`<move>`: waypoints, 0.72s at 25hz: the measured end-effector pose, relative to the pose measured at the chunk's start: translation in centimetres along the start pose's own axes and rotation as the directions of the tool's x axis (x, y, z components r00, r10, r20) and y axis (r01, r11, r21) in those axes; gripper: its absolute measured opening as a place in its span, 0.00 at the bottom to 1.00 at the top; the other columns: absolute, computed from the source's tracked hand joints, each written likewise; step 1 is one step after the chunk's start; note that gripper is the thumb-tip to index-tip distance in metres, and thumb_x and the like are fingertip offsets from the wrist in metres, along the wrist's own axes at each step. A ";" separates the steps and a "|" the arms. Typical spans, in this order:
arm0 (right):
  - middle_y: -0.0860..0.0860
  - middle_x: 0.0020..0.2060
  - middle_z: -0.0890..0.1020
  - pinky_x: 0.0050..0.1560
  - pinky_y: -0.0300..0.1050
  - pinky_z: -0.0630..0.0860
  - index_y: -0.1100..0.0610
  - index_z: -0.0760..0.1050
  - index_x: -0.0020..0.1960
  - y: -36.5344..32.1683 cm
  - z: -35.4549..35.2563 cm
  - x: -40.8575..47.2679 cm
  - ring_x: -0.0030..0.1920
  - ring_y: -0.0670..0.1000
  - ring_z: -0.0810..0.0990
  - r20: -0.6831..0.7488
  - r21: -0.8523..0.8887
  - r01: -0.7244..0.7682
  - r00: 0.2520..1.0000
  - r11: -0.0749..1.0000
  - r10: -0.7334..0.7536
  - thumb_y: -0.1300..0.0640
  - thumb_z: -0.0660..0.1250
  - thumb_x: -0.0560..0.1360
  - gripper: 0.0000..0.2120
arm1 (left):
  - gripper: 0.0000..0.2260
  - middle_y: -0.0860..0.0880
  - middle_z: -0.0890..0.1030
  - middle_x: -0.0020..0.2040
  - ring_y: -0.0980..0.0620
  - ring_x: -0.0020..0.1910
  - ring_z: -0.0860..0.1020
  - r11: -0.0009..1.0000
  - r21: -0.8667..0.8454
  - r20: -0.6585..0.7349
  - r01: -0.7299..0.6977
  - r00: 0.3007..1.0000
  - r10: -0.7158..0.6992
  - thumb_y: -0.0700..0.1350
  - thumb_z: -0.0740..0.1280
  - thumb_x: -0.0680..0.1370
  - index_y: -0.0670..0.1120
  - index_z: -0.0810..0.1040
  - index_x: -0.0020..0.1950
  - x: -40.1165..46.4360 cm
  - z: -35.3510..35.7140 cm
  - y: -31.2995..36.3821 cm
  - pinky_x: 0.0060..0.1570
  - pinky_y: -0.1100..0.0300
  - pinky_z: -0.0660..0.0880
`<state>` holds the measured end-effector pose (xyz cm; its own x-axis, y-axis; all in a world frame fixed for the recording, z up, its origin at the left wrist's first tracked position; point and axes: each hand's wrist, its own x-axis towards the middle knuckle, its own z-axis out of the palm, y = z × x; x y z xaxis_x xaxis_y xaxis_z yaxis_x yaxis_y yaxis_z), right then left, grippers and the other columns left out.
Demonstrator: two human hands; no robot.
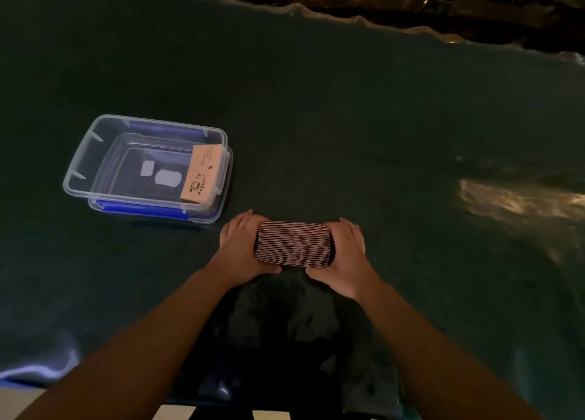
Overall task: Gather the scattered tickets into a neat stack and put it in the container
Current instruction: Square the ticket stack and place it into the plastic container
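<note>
A thick stack of tickets [293, 245] stands on its long edge on the dark green cloth, its many thin edges facing up at me. My left hand [240, 249] presses its left end and my right hand [345, 255] presses its right end, thumbs at the near side. To the left stands a clear plastic container [83, 169] with blue clips. Inside it, one tan ticket [201, 174] with a coffee-cup print leans against the right wall.
The dark green cloth [348, 128] covers the whole table; its wavy far edge runs across the top of the view. A patch of glare lies at the right [512, 202]. A dark lumpy shape [285, 324] sits between my forearms at the near edge.
</note>
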<state>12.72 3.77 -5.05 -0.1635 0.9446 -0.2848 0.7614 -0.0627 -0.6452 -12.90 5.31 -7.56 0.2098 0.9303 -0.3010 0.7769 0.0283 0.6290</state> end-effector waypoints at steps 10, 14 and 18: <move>0.40 0.59 0.85 0.64 0.54 0.81 0.37 0.76 0.59 -1.3 -3.2 -1.4 0.62 0.42 0.83 0.232 0.485 -0.128 0.973 0.865 0.014 0.50 0.87 0.56 0.36 | 0.35 0.62 0.82 0.62 0.62 0.62 0.80 0.807 -0.586 0.210 0.081 0.976 0.055 0.50 0.87 0.59 0.65 0.76 0.60 -3.0 -5.5 3.3 0.53 0.68 0.79; 0.40 0.59 0.86 0.63 0.56 0.83 0.35 0.77 0.58 -3.2 -4.9 -1.6 0.64 0.48 0.84 0.310 0.616 -0.132 0.947 0.777 -0.085 0.53 0.89 0.56 0.36 | 0.36 0.47 0.85 0.61 0.46 0.62 0.82 0.535 -0.827 0.211 0.175 0.978 0.006 0.41 0.84 0.62 0.53 0.75 0.67 -4.7 -6.5 5.3 0.52 0.55 0.83; 0.38 0.55 0.87 0.60 0.52 0.85 0.38 0.76 0.57 -5.6 -6.0 -2.1 0.61 0.46 0.85 0.320 0.686 -0.207 0.947 0.698 -0.033 0.50 0.88 0.56 0.35 | 0.34 0.40 0.85 0.59 0.40 0.62 0.82 0.244 -0.960 0.118 0.135 0.990 -0.080 0.40 0.82 0.65 0.45 0.74 0.69 -5.7 -6.1 8.4 0.51 0.51 0.83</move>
<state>12.55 4.07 3.45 -0.3806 0.7935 -0.4749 0.1349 -0.4604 -0.8774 -11.17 2.48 3.83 0.2162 0.8752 -0.4328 -0.3525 0.4834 0.8013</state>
